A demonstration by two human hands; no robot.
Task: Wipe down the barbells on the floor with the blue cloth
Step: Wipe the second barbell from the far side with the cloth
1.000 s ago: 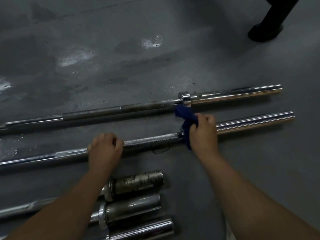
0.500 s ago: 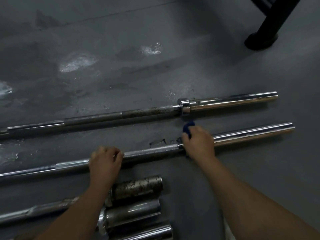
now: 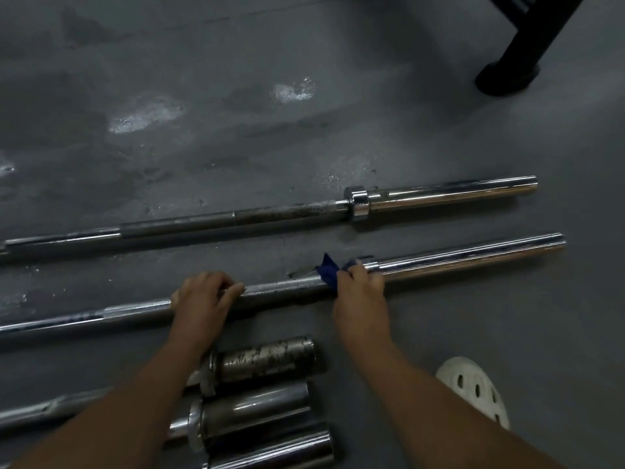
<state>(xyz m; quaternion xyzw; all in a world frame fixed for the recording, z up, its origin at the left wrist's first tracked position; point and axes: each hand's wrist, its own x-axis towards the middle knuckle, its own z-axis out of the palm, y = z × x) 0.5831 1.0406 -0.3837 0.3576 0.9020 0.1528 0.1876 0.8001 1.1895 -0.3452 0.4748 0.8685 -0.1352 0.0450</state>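
The left hand (image 3: 199,299) is laid over the knurled shaft of the nearer long steel barbell (image 3: 473,258), with the fingers curled across its top. The right hand (image 3: 360,292) is closed around a bunched dark blue cloth (image 3: 328,270), which is held against the same bar where the shaft meets the chrome sleeve.

Both bars are laid on a grey concrete floor (image 3: 236,96) with glossy patches, running from 9 o'clock to 3 o'clock. The farther long steel barbell (image 3: 439,196), its shaft speckled with rust, is set apart at 12 o'clock of the nearer one. A black metal frame leg (image 3: 514,62) is seen at 1 o'clock.

At 6 o'clock three short bar sleeves are lined up, the rusted sleeve (image 3: 267,358) being the farthest. A white perforated shoe (image 3: 473,390) is seen at 5 o'clock.
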